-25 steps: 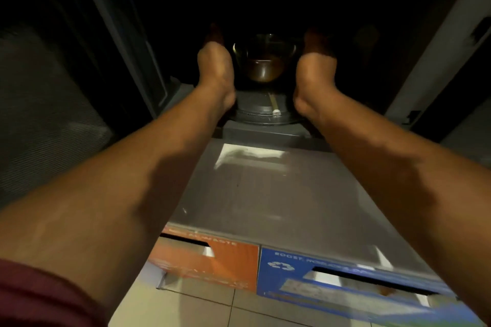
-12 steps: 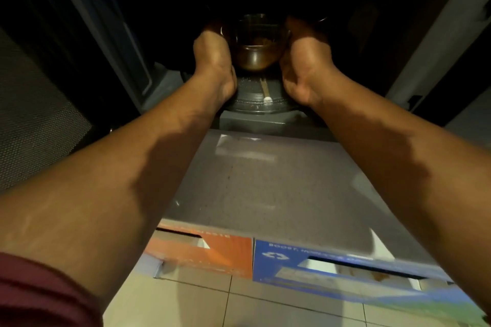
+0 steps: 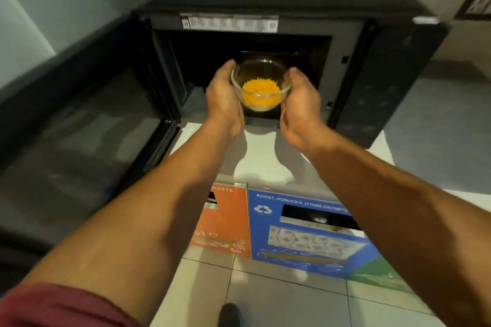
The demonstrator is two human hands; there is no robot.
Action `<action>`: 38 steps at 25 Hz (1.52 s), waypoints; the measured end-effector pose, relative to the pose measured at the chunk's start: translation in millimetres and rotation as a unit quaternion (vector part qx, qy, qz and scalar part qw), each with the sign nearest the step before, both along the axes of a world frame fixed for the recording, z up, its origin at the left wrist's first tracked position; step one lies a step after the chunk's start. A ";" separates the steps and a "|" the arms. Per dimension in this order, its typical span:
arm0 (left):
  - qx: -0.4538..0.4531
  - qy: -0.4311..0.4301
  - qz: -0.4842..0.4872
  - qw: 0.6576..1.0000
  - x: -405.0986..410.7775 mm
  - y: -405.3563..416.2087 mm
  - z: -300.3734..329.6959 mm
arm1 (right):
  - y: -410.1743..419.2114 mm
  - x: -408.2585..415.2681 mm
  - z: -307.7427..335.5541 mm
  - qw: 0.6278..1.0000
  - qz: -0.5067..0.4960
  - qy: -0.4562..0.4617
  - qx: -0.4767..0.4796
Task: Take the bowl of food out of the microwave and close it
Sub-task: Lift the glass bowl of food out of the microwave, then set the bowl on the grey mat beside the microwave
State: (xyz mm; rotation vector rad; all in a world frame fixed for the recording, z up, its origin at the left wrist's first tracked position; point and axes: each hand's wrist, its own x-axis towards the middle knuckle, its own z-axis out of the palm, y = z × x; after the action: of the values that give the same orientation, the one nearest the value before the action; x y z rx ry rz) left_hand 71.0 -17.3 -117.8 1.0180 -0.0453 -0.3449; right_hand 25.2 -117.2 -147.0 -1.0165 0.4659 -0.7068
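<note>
A clear glass bowl (image 3: 261, 87) with bright yellow-orange food in it is held in the air just in front of the microwave's mouth. My left hand (image 3: 224, 99) cups its left side and my right hand (image 3: 300, 106) cups its right side. The black microwave (image 3: 393, 66) stands on a grey counter, its cavity dark behind the bowl. Its door (image 3: 79, 125) is swung wide open to the left.
The grey counter (image 3: 263, 162) runs in front of the microwave. Below its edge are an orange waste bin panel (image 3: 225, 223) and a blue recycling panel (image 3: 305, 233). A tiled floor (image 3: 265, 297) and a dark shoe (image 3: 230, 314) lie underneath. A wall stands behind.
The bowl has come off the turntable and out of the cavity toward me, held between both hands. My head has drawn back, so the whole microwave is in sight.
</note>
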 end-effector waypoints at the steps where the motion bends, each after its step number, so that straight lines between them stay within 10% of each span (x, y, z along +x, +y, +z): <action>1: 0.003 0.005 -0.008 1.000 -17.4 7.4 10.0 | 6.8 -16.8 9.5 1.000 0.001 0.011 0.007; 18: 0.007 -0.008 -0.153 0.988 -173.9 -17.9 56.9 | 2.7 -218.8 77.2 0.991 -0.113 0.063 -0.018; 38: 0.067 -0.005 -0.241 0.968 -267.6 -387.6 -95.3 | -326.6 -327.4 -60.6 0.949 -0.289 0.129 0.006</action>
State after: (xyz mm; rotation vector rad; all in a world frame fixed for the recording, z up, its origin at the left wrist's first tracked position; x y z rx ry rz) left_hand -196.6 -404.9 -213.1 1.1386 -0.2862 -0.7954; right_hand -302.2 -443.8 -207.6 -0.9682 1.0207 -1.0927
